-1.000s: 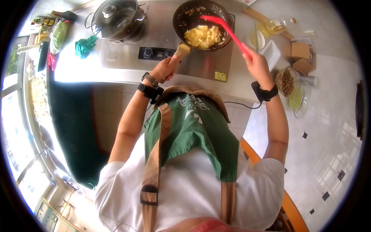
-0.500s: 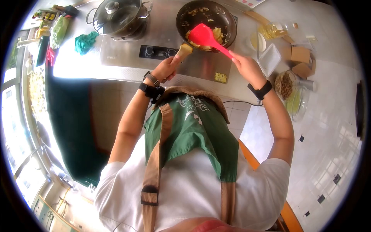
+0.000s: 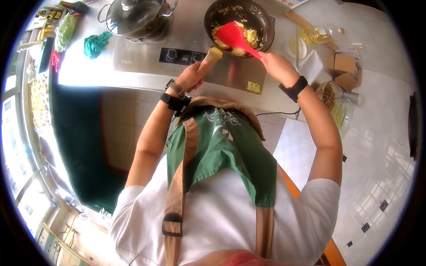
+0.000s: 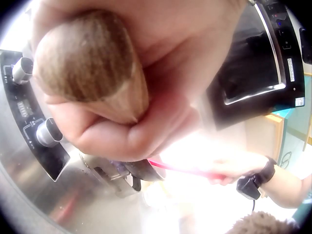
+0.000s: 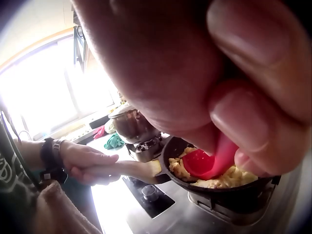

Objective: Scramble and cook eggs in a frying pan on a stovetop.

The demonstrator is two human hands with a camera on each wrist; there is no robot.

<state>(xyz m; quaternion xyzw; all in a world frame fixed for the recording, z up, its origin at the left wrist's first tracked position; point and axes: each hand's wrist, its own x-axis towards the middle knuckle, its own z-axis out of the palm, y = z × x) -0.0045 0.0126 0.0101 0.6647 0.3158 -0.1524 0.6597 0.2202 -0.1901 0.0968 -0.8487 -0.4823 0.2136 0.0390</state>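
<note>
My left hand [image 3: 191, 76] grips the wooden handle [image 3: 213, 55] of a dark frying pan [image 3: 264, 22]. Its rounded butt end [image 4: 87, 56] fills the left wrist view, with fingers curled round it. Yellow scrambled egg [image 3: 251, 37] lies in the near part of the pan, and small bits cling to the far wall. My right hand [image 3: 280, 70] holds a red spatula [image 3: 232, 35] by its handle. In the right wrist view the spatula's broad head [image 5: 199, 163] is down among the egg, partly hidden by my fingers.
Left of the pan, a lidded pot [image 3: 140, 20] stands on the other burner, near a teal cloth [image 3: 96, 45]. To the right are a white tray [image 3: 312, 66], an oil bottle [image 3: 313, 36], a cardboard box [image 3: 345, 63] and a bowl of brown pieces [image 3: 327, 95].
My right hand has moved left, and the spatula, earlier edge-on above the egg, has come down over it with its broad face showing. My left hand keeps its grip on the handle.
</note>
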